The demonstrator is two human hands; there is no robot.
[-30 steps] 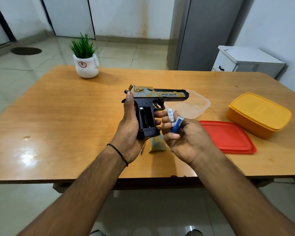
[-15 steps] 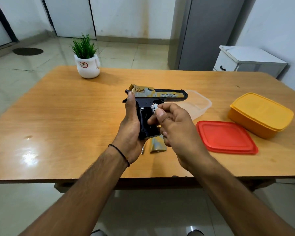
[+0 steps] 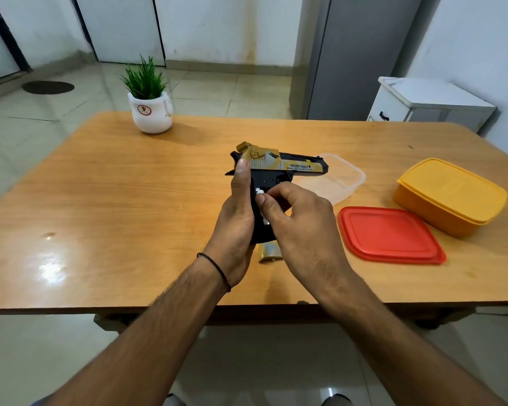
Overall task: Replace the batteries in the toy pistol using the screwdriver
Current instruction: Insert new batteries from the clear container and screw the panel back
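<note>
Black-and-gold toy pistol point(image 3: 288, 167); red lid point(image 3: 390, 234).

Forearms converge; L hand point(image 3: 235, 221) grips w/ thumb up, R hand point(image 3: 301, 225) pinches w/ fingertips.

Both hands hide most of the grip of the toy pistol point(image 3: 279, 164): the left hand point(image 3: 235, 227) wraps it, and the right hand point(image 3: 299, 221) pinches a battery point(image 3: 259, 191) that shows only as white slivers. Below the pistol, a gold piece point(image 3: 269, 253) is half hidden. A clear tub point(image 3: 343, 180) behind the barrel is partly blocked. The slide's lower print is too small to read.
</note>
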